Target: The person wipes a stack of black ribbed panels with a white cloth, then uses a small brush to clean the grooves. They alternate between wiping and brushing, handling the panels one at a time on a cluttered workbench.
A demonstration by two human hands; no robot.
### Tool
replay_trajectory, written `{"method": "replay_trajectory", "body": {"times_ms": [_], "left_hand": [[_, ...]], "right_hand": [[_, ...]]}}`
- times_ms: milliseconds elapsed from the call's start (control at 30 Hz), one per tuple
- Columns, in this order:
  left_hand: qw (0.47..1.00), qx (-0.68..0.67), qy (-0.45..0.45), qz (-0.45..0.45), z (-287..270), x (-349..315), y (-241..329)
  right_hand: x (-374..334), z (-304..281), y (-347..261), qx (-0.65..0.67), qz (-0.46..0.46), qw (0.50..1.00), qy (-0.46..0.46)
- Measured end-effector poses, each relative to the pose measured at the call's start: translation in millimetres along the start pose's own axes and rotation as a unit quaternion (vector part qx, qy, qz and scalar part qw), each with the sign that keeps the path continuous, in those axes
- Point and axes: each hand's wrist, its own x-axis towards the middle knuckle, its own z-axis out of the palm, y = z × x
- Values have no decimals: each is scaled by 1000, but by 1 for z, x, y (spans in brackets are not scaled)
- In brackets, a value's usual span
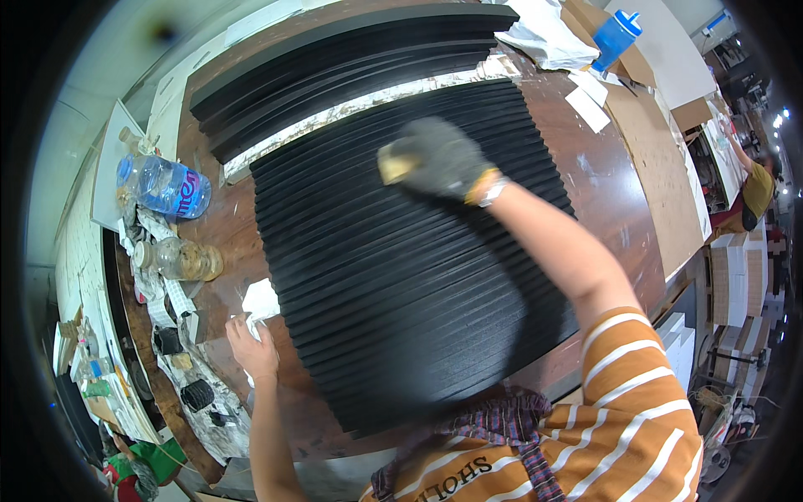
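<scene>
A wide row of black ribbed strips lies side by side across the brown table. Over its upper part is my right hand, in a dark grey glove and slightly blurred by motion. Its fingers are closed on a yellowish sponge, which is at the strips' surface. My left hand is bare and sits left of the strips at the table's edge. The fingers grip a crumpled white cloth, part of which sticks out beyond them.
More black mouldings are stacked at the far side. A water bottle and a glass jar lie at the left. A blue bottle stands far right near white paper sheets. Another person is at the right.
</scene>
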Motion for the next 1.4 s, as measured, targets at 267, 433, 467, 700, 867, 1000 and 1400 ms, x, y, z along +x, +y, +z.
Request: {"method": "replay_trajectory", "body": {"times_ms": [267, 433, 467, 700, 867, 1000, 1400], "left_hand": [[1000, -3, 3, 8, 1, -1, 0], [999, 0, -24, -23, 8, -6, -17], [1000, 15, -12, -6, 10, -4, -18], [995, 14, -85, -44, -10, 15, 10], [996, 0, -89, -27, -26, 9, 23], [998, 4, -57, 15, -7, 8, 4], [902, -314, -275, 112, -125, 17, 132]], "right_hand": [[-108, -102, 199, -219, 333, 917, 13], [-157, -113, 191, -76, 423, 893, 133], [-166, -114, 176, -55, 421, 897, 124], [-216, -128, 49, 178, 335, 902, 207], [-268, -117, -30, 312, 329, 863, 224], [-308, -97, -89, 344, 300, 862, 221], [-332, -43, -183, 766, 280, 534, 225]]}}
